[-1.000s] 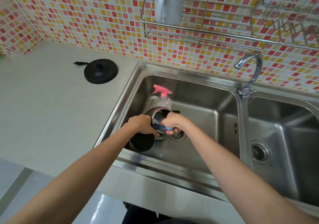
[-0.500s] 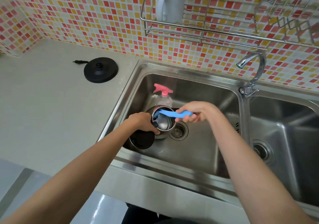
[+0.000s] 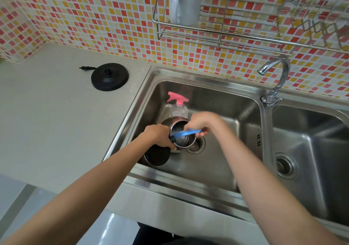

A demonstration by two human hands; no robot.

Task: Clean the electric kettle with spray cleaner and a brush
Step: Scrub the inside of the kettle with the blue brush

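Observation:
A steel electric kettle (image 3: 182, 141) stands in the left sink basin (image 3: 217, 161) with its black lid (image 3: 157, 155) flipped open towards me. My left hand (image 3: 159, 135) grips the kettle at its handle side. My right hand (image 3: 203, 123) holds a blue brush (image 3: 186, 133) that lies across the kettle's mouth, its tip near the left rim. A clear spray bottle with a pink trigger (image 3: 177, 101) stands just behind the kettle.
The black kettle base (image 3: 110, 76) with its plug sits on the grey counter (image 3: 56, 122) left of the sink. A chrome tap (image 3: 274, 80) rises between the two basins. A wire rack (image 3: 217, 35) with a white bottle (image 3: 184, 1) hangs on the tiled wall.
My right hand swung out to the right with the brush, then came back over the kettle's mouth. The left hand and kettle stayed in place.

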